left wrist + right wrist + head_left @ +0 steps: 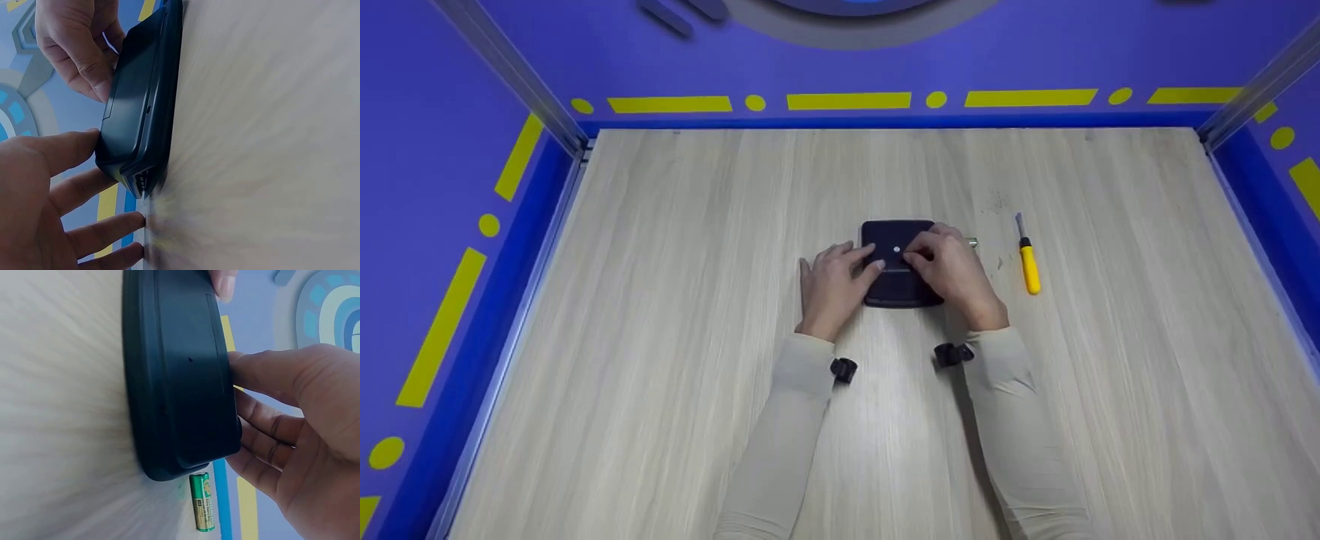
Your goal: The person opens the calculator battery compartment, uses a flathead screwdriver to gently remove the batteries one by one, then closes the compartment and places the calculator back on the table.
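Note:
A black flat device (901,289) with rounded corners lies on the table, a small white round spot (896,249) on its upper face. My left hand (834,281) steadies its left side: the thumb touches the top edge, and other fingers extend along the side and down to the table. Over the device's right half is my right hand (956,274), fingers bent, thumb and fingertips at its upper face. Whether those fingertips pinch something is hidden. A green and gold battery (202,502) lies just right of the device, partly covered by my right hand in the head view.
To the right lies a screwdriver (1030,266) with a yellow handle, its tip pointing away. The wood-grain table (697,225) is bordered by blue panels (1020,52) with yellow marks at the back and sides.

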